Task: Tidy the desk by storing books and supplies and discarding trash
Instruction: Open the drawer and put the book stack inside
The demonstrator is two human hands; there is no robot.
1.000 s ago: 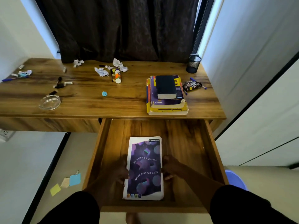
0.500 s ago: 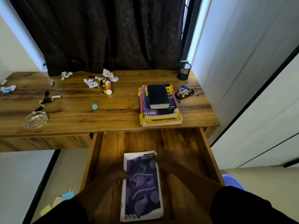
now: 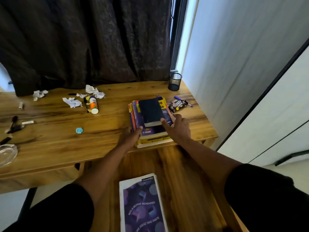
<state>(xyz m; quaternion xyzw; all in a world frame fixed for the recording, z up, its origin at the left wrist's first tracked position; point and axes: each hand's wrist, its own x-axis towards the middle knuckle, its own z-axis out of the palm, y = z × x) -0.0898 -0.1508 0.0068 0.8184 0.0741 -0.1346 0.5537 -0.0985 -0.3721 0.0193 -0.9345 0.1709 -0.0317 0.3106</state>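
Note:
A stack of books [image 3: 151, 136] lies on the right part of the wooden desk [image 3: 58, 139], with a dark blue book [image 3: 150, 111] on top. My left hand [image 3: 129, 138] grips the stack's left edge, thumb on the purple cover. My right hand [image 3: 178, 129] rests against the stack's right side with fingers spread, index fingertip on the dark book's near corner. A purple notebook [image 3: 142, 206] lies flat in the pulled-out drawer [image 3: 184, 190] below. Crumpled papers [image 3: 72, 102] and a glue bottle [image 3: 93, 104] lie at the desk's back.
A black mesh pen holder [image 3: 174, 81] stands at the back right corner. A snack wrapper [image 3: 178, 104] and a blue pen [image 3: 177, 97] lie right of the stack. A blue paper ball [image 3: 79, 130], a glass ashtray [image 3: 6, 154] and small dark items [image 3: 14, 124] are to the left.
Both hands have let go of the purple notebook in the drawer and moved up to the book stack on the desk. The view has tilted upward.

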